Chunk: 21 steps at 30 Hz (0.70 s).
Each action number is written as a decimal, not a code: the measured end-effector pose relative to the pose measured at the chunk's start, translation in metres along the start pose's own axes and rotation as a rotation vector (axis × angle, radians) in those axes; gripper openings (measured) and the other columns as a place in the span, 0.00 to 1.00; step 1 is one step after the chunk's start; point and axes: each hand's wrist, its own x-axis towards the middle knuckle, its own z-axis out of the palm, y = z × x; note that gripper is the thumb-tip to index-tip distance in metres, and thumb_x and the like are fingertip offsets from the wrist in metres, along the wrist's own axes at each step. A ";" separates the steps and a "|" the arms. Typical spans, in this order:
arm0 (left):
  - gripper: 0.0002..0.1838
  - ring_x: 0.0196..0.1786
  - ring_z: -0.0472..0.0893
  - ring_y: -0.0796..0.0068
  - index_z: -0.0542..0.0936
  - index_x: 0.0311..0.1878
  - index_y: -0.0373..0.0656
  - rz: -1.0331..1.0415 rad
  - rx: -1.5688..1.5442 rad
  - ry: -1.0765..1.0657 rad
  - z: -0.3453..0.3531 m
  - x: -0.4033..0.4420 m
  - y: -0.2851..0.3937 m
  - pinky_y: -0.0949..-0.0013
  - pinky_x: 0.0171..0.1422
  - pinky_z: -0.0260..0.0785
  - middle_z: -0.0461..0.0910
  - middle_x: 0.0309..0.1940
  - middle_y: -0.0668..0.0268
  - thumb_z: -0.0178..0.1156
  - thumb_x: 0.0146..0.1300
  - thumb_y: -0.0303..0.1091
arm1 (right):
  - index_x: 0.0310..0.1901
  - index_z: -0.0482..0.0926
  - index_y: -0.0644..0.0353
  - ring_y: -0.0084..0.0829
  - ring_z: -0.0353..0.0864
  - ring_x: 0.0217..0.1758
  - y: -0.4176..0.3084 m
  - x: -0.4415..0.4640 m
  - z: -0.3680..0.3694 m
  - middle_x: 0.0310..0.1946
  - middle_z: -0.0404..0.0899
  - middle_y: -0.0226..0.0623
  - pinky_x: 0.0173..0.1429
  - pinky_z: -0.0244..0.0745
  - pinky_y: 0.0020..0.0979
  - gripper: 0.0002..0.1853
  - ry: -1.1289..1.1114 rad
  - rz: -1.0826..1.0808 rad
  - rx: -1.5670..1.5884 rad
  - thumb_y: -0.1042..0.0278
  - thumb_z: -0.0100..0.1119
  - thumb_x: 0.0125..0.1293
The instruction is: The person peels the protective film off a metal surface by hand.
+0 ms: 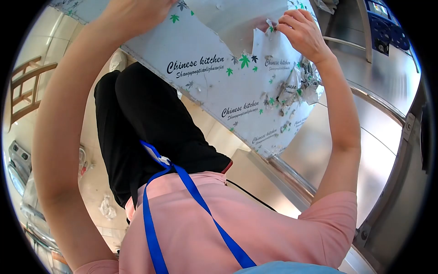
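Note:
A large panel covered in white printed film (200, 84), lettered "Chinese kitchen" with green and black leaves, slants across the upper middle. The film has a ragged torn edge, and a smooth grey surface (228, 20) shows beyond it. My right hand (303, 36) is closed at the upper right, thumb and fingers pinching a torn flap of film. Below it, crumpled film scraps (299, 86) cling to the panel. My left hand (141, 13) is over the panel's upper left part. Its fingers are mostly cut off by the top of the view.
Metal rails (374, 102) and shiny metal panels stand on the right, with a blue object (388, 32) at the upper right. A wooden chair (29, 86) is at the far left. Crumpled plastic (107, 208) lies on the tiled floor.

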 end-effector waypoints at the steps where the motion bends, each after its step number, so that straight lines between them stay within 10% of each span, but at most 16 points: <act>1: 0.12 0.48 0.81 0.53 0.84 0.39 0.35 -0.023 0.010 0.010 0.001 -0.001 0.002 0.60 0.54 0.74 0.83 0.48 0.53 0.52 0.62 0.28 | 0.38 0.80 0.58 0.31 0.76 0.52 0.002 -0.001 0.001 0.40 0.79 0.29 0.60 0.67 0.35 0.08 -0.014 -0.007 0.005 0.75 0.62 0.55; 13: 0.12 0.52 0.81 0.54 0.84 0.42 0.34 -0.011 -0.024 0.032 -0.001 -0.006 0.000 0.61 0.57 0.73 0.82 0.51 0.54 0.53 0.64 0.28 | 0.40 0.80 0.56 0.32 0.76 0.51 0.000 -0.015 0.005 0.41 0.79 0.30 0.60 0.66 0.35 0.06 0.002 0.074 0.042 0.72 0.60 0.60; 16: 0.12 0.50 0.81 0.54 0.84 0.42 0.34 -0.040 -0.023 -0.005 -0.004 -0.004 0.001 0.61 0.56 0.73 0.82 0.51 0.55 0.53 0.63 0.28 | 0.39 0.81 0.59 0.36 0.79 0.46 -0.008 -0.014 0.008 0.37 0.81 0.34 0.54 0.70 0.34 0.07 0.147 0.551 0.354 0.66 0.60 0.62; 21: 0.12 0.49 0.81 0.55 0.84 0.42 0.35 0.003 -0.052 0.014 -0.005 -0.003 0.000 0.60 0.55 0.73 0.82 0.50 0.56 0.54 0.62 0.27 | 0.35 0.81 0.65 0.20 0.70 0.30 0.004 -0.008 0.010 0.25 0.77 0.29 0.35 0.66 0.25 0.19 -0.268 0.948 0.681 0.53 0.65 0.63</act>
